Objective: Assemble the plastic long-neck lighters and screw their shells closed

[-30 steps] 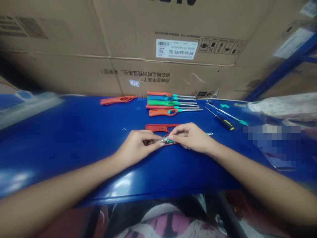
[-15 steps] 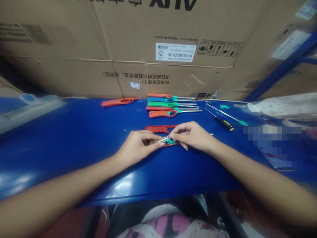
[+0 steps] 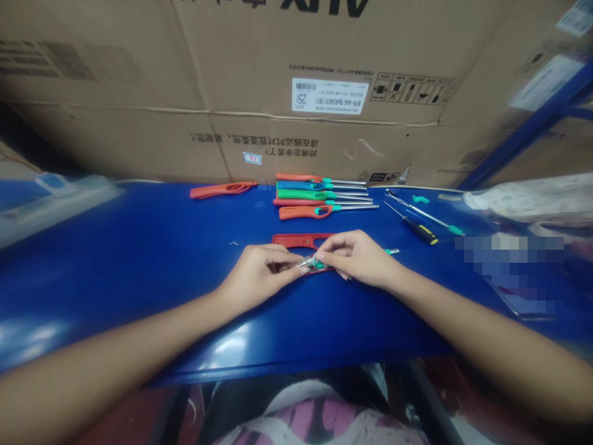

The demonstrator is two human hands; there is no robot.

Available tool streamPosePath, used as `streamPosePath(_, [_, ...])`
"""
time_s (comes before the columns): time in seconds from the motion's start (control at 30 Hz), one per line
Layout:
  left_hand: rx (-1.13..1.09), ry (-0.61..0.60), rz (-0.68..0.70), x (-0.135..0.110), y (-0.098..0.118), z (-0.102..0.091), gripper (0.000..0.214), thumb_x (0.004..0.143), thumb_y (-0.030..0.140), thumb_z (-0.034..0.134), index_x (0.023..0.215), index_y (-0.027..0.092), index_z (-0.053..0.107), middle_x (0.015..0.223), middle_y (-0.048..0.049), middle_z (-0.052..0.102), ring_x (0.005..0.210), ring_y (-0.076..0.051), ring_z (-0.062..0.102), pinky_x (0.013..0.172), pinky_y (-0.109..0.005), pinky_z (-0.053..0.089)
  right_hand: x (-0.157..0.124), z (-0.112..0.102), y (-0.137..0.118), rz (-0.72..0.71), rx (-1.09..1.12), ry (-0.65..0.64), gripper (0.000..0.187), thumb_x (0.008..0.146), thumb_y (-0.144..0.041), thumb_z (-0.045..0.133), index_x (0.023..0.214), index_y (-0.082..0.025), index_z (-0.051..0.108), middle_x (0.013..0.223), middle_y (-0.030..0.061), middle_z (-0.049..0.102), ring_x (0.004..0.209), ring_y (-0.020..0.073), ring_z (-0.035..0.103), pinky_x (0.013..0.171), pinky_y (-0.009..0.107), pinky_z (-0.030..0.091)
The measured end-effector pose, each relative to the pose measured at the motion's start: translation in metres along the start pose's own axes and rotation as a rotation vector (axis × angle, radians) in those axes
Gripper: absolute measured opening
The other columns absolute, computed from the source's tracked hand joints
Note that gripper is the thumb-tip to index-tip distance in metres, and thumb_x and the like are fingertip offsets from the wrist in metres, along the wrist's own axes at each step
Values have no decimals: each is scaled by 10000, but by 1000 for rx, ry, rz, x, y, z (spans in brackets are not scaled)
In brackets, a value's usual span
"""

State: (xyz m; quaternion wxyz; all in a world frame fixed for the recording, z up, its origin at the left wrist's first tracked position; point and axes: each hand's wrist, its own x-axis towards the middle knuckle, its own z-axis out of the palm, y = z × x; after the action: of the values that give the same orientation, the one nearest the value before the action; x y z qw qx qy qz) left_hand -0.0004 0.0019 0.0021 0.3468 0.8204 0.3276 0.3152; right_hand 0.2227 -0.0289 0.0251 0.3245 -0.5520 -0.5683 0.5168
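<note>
My left hand (image 3: 254, 272) is closed, thumb and fingers pinching a clear part with a metal end (image 3: 303, 264), probably a lighter's fuel tank. My right hand (image 3: 359, 256) is closed on a small green plastic piece (image 3: 317, 264) that meets the metal end. Just behind the fingertips lies an empty-looking red lighter shell half (image 3: 296, 240). Another red shell edge shows beneath the parts, mostly hidden by my hands. Past my right wrist a metal tube end with a green collar (image 3: 391, 251) sticks out.
Several assembled lighters (image 3: 303, 195) lie in a stack at the back, with a red lighter handle (image 3: 222, 190) to their left. A screwdriver (image 3: 419, 231), a metal rod (image 3: 430, 217) and a green piece (image 3: 420, 199) lie right. A large carton (image 3: 254, 74) stands behind.
My right hand has shifted slightly, its fingers drawn in closer around the green piece. More of the tube end shows beside my wrist. My left hand stays in place.
</note>
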Motion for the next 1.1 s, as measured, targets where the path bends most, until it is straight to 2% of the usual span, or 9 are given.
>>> streamPosePath(0.2, [-9, -29, -2, 0, -1, 0, 199, 874, 325, 736, 1015, 212, 817, 881, -67, 784, 730, -174, 689, 652, -261, 522, -1, 2, -1, 10, -32, -1, 296, 749, -404, 779, 788, -132, 668, 558, -25, 595, 404, 50, 457, 404, 189, 359])
streamPosePath(0.4, [32, -16, 31, 0, 3, -3, 157, 861, 295, 750, 980, 219, 818, 802, -27, 766, 599, -118, 613, 546, -220, 450, 0, -3, 0, -26, -109, -69, 254, 834, -389, 689, 851, -136, 668, 612, -18, 603, 426, 65, 483, 436, 210, 401])
streamPosePath(0.47, [54, -14, 51, -1, 6, -5, 160, 853, 283, 760, 985, 209, 814, 805, -22, 763, 596, -110, 607, 546, -215, 445, 0, -9, -1, -126, -228, -68, 248, 862, -387, 664, 887, -141, 682, 656, -8, 610, 454, 68, 471, 455, 219, 392])
streamPosePath(0.53, [87, -30, 83, -1, 9, -9, 174, 861, 283, 757, 1008, 205, 807, 843, -27, 768, 638, -117, 628, 585, -220, 464, 0, -17, -2, -325, -413, -34, 238, 867, -378, 674, 946, -155, 703, 794, 28, 650, 558, 88, 506, 529, 238, 420])
streamPosePath(0.6, [138, -66, 123, -1, 10, -13, 183, 882, 293, 739, 1031, 204, 799, 873, -35, 767, 695, -133, 648, 633, -233, 481, -1, -24, -3, -516, -617, -47, 266, 868, -374, 692, 1050, -180, 705, 984, 71, 665, 764, 143, 585, 686, 279, 481])
streamPosePath(0.63, [172, -88, 147, -1, 11, -15, 189, 891, 297, 731, 1039, 199, 795, 875, -41, 762, 723, -143, 655, 657, -242, 487, -2, -27, -3, -561, -701, -77, 286, 880, -375, 685, 1098, -192, 695, 1053, 83, 657, 868, 173, 605, 767, 307, 496])
streamPosePath(0.77, [341, -169, 204, -1, 10, -23, 230, 891, 320, 732, 1077, 194, 779, 878, -51, 749, 815, -191, 661, 732, -287, 502, -3, -32, 0, -589, -867, -180, 357, 900, -381, 671, 1211, -207, 651, 1187, 100, 620, 1070, 232, 603, 894, 359, 501])
streamPosePath(0.97, [380, -253, 137, -2, 11, -26, 204, 916, 278, 700, 1108, 250, 761, 1006, -18, 756, 921, -189, 690, 795, -290, 516, -1, -31, 2, -632, -916, -197, 324, 918, -331, 647, 1215, -201, 650, 1188, 105, 625, 1078, 242, 596, 920, 392, 506])
streamPosePath(1.1, [406, -263, 115, -2, 14, -27, 194, 914, 270, 695, 1097, 247, 755, 993, -11, 748, 874, -174, 692, 741, -271, 505, -1, -32, 2, -630, -936, -198, 316, 921, -317, 640, 1214, -200, 652, 1182, 104, 629, 1062, 244, 600, 905, 395, 513])
